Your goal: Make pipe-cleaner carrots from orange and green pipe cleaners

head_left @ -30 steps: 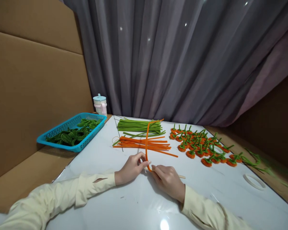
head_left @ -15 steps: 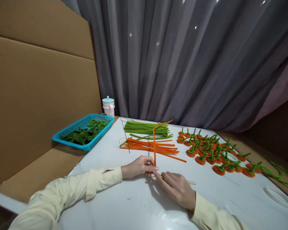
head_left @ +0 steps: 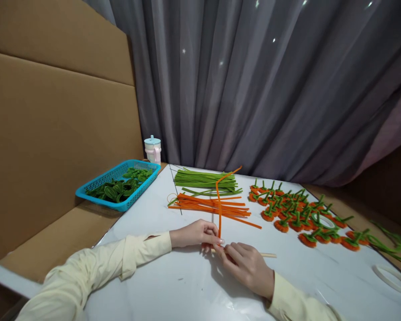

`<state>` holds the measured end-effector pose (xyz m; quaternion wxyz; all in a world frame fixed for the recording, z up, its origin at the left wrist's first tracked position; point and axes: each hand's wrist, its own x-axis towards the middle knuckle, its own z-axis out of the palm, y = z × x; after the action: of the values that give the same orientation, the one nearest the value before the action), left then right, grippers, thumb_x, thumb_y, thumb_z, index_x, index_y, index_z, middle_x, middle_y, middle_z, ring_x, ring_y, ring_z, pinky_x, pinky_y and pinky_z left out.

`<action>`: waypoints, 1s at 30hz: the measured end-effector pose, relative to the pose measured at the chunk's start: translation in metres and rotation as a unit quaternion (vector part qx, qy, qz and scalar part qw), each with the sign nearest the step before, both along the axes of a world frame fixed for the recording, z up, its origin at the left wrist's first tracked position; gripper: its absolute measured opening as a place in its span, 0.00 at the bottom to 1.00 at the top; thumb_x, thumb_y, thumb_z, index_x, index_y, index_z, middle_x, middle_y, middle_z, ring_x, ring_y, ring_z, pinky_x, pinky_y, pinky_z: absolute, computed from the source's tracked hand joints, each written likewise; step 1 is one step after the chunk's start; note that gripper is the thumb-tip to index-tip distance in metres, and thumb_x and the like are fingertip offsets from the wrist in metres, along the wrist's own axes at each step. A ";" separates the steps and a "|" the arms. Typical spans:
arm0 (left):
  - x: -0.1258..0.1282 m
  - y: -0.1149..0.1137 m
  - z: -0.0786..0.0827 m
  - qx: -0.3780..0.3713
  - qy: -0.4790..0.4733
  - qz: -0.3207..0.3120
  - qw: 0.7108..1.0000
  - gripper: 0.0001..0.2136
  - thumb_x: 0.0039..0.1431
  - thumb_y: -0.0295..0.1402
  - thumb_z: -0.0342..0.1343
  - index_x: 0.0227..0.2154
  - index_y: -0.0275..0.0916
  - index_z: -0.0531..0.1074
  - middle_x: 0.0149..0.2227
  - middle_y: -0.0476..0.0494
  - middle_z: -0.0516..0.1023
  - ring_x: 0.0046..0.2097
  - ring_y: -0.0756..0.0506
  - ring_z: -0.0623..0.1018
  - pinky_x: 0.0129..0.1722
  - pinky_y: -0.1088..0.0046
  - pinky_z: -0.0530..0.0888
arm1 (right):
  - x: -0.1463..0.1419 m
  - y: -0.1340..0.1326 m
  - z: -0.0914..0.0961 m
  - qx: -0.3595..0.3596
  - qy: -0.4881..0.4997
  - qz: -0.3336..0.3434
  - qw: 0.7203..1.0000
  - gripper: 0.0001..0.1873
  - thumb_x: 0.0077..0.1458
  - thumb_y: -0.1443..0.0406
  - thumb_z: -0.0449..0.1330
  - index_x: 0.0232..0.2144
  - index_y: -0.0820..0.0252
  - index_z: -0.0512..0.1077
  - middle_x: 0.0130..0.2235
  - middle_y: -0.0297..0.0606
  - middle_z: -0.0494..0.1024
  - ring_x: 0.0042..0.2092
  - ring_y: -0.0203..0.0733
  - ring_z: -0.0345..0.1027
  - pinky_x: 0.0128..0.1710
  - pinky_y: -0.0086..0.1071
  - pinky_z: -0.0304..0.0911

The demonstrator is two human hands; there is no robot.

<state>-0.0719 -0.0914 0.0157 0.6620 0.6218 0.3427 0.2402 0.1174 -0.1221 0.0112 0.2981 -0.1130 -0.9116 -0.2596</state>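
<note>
grey curtain (head_left: 200, 89): hanging in folds | lidded cup (head_left: 152, 154): upright before it | cardboard panel (head_left: 60, 133): left

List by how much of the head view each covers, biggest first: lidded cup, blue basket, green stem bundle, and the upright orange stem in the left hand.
1. Blue basket
2. Green stem bundle
3. Lidded cup
4. Orange stem: taller than the cup in view, but thin, so covering least.
</note>
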 end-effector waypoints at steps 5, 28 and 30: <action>0.002 -0.001 -0.003 -0.017 -0.022 0.048 0.998 0.22 0.37 0.45 0.66 0.25 0.35 0.63 0.18 0.53 0.71 0.17 0.53 0.69 0.16 0.79 0.66 | 0.001 0.002 0.001 -0.015 -0.004 -0.002 1.000 0.13 0.61 0.75 0.43 0.37 0.69 0.67 0.23 0.36 0.67 0.23 0.36 0.59 0.21 0.31 0.50; 0.006 -0.010 -0.002 -0.068 -0.077 -0.076 0.992 0.21 0.55 0.52 0.48 0.31 0.36 0.60 0.18 0.46 0.73 0.16 0.50 0.71 0.13 0.82 0.62 | 0.004 0.007 -0.004 -0.004 0.051 -0.090 0.995 0.18 0.64 0.74 0.38 0.36 0.70 0.68 0.24 0.37 0.66 0.25 0.37 0.56 0.26 0.32 0.47; 0.008 -0.013 -0.002 -0.076 -0.079 -0.049 0.993 0.21 0.55 0.53 0.48 0.31 0.36 0.61 0.19 0.45 0.73 0.16 0.50 0.71 0.13 0.81 0.63 | 0.003 0.007 -0.003 -0.004 0.044 -0.099 0.994 0.19 0.64 0.74 0.38 0.37 0.70 0.68 0.24 0.37 0.66 0.25 0.37 0.56 0.26 0.32 0.47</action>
<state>-0.0639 -0.1042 0.0133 0.7431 0.5650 0.2760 0.2289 0.1205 -0.1155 0.0078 0.3105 -0.2149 -0.8830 -0.2786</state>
